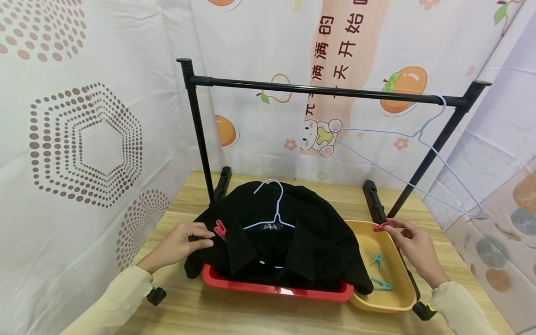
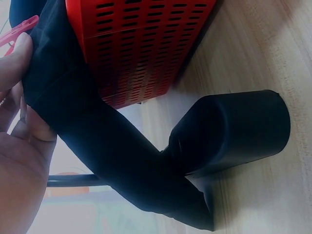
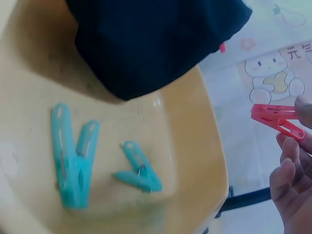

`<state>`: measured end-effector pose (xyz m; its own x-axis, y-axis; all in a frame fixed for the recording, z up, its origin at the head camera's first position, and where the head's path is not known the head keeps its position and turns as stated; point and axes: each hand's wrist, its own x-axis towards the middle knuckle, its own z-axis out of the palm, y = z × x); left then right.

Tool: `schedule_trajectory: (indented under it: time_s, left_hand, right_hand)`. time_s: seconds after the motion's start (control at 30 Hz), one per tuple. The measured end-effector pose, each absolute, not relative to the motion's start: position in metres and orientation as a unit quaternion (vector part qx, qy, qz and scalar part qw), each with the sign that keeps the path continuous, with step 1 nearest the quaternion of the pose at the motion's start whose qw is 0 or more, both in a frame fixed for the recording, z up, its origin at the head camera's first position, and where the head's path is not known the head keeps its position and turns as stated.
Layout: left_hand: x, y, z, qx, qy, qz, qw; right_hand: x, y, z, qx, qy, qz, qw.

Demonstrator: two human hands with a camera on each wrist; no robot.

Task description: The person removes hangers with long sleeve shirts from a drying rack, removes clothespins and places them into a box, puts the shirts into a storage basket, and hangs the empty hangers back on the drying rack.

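A black shirt [image 1: 331, 232] with a collar lies over a red basket [image 1: 276, 289], and a light blue wire hanger [image 1: 278, 204] is inside its neck. My left hand [image 1: 184, 243] pinches the fabric at the shirt's left shoulder, thumb on top and fingers behind. Just beyond the thumb, a pink clothespin [image 1: 220, 230] sits on the shirt beside the collar. Over the far right rim of a yellow tray [image 1: 395, 300], my right hand [image 1: 412, 246] holds another pink clothespin [image 3: 277, 117] between thumb and fingers.
Two teal clothespins [image 3: 75, 170] lie in the tray, under an overhanging sleeve. Behind stands a black rack [image 1: 318, 89], its feet on the wooden table [image 1: 184, 302]. A second blue hanger [image 1: 418, 135] hangs at the bar's right end.
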<state>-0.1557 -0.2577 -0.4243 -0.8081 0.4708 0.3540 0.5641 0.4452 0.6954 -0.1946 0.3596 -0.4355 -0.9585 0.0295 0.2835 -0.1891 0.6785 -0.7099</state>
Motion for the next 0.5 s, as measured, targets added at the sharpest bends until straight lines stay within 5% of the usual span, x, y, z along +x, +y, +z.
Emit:
schedule_trajectory:
  time_s: [0.5]
  left_hand:
    - [-0.155,-0.256,-0.424,-0.298,-0.851,-0.43,0.054]
  right_hand:
    - [-0.201,0.38,-0.45,0.072,-0.915,0.387,0.087]
